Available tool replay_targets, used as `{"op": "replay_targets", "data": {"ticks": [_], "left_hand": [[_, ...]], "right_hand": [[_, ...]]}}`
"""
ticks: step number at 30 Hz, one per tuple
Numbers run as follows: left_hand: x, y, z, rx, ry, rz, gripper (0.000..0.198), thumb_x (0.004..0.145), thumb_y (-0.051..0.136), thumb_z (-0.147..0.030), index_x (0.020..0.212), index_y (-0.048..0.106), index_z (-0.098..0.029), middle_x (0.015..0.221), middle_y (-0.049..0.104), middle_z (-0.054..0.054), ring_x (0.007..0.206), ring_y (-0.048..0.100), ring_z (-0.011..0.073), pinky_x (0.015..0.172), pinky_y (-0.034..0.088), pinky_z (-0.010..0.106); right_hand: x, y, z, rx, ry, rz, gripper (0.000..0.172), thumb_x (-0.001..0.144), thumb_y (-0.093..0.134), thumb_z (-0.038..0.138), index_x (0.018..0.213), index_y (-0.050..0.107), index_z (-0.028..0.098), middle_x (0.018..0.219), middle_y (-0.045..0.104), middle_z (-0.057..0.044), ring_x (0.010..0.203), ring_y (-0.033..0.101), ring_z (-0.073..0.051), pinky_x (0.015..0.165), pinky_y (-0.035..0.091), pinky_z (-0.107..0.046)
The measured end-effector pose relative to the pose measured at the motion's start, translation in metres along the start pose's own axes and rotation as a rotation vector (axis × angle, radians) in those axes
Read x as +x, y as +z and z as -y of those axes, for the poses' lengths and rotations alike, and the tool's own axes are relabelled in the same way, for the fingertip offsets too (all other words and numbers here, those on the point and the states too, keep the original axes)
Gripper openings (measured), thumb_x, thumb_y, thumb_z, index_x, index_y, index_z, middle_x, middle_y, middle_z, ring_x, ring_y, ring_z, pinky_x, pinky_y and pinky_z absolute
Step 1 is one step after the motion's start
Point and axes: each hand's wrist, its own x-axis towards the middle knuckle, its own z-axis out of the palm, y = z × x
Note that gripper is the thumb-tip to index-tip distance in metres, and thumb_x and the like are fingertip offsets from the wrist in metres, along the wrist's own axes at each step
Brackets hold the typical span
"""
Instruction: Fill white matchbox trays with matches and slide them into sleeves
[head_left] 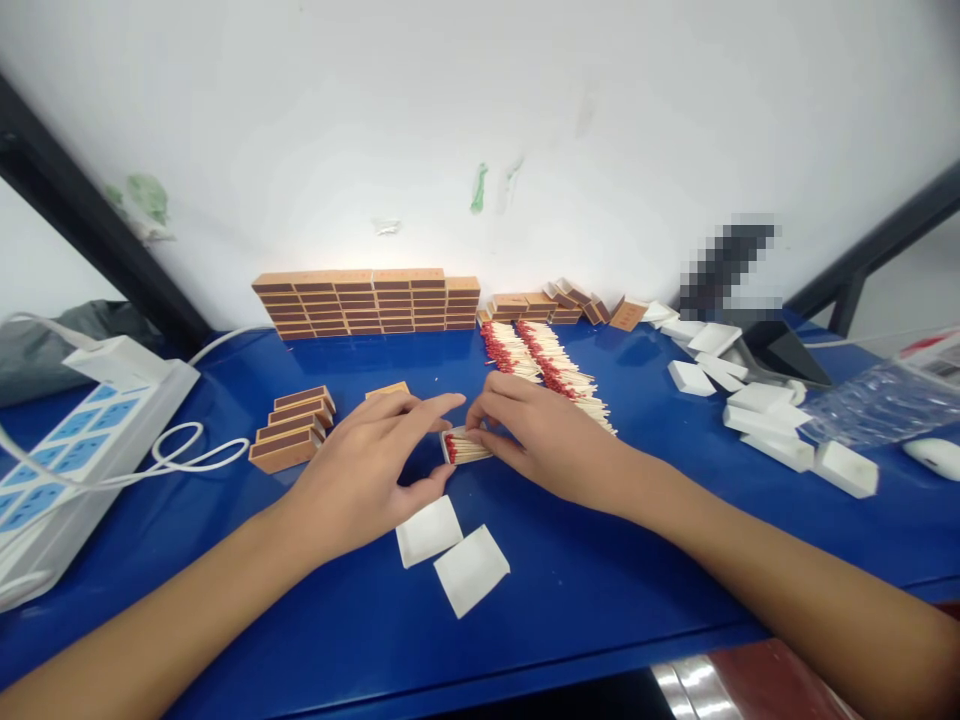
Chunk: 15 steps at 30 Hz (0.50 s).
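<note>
Between my two hands, a white matchbox tray [446,450] lies on the blue table, filled with red-headed matches [466,446]. My left hand [367,460] grips the tray's left end, thumb on the near side and fingers on the far side. At the right end my right hand [540,425] pinches over the matches, its fingertips partly hiding them. Two white trays [429,531] [472,570] lie bottom up or flat just in front of my left hand. Behind my right hand, loose matches [555,360] form two rows with red heads to the left.
Stacked matchboxes [367,302] stand against the wall, with more matchboxes [525,303] beside them. Several matchboxes [292,430] lean together at left. Loose white trays [765,420] are scattered at right. A power strip [97,450] with white cables lies at far left.
</note>
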Motion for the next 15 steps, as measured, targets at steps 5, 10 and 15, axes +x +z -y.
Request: {"op": "replay_targets", "data": {"ticks": [5,10,15], "left_hand": [[0.0,-0.003,0.0,0.016,-0.036,0.042,0.054,0.098,0.065,-0.032,0.149,0.052,-0.023,0.115,0.079,0.006,0.122,0.068,0.0293,0.106,0.057,0.048],[0.001,-0.004,0.002,0.016,-0.049,0.076,0.051,0.098,0.064,-0.033,0.147,0.054,-0.021,0.114,0.079,0.008,0.127,0.066,0.0308,0.106,0.057,0.049],[0.001,-0.005,0.002,0.026,-0.053,0.083,0.051,0.1,0.063,-0.035,0.148,0.053,-0.021,0.114,0.079,0.008,0.128,0.065,0.0308,0.109,0.056,0.05]], "right_hand": [[-0.001,-0.022,-0.03,-0.06,0.007,-0.214,0.013,0.104,0.059,0.024,0.1,0.07,0.019,0.097,0.063,-0.008,0.089,0.062,-0.022,0.078,0.049,-0.036],[-0.008,-0.042,-0.076,-0.224,0.096,-0.099,0.013,0.099,0.062,0.025,0.094,0.073,0.021,0.092,0.063,-0.008,0.087,0.061,-0.025,0.078,0.049,-0.039],[-0.006,-0.032,-0.085,-0.215,0.099,-0.003,0.009,0.096,0.065,0.021,0.095,0.074,0.018,0.095,0.063,-0.01,0.091,0.061,-0.026,0.08,0.049,-0.038]]}}
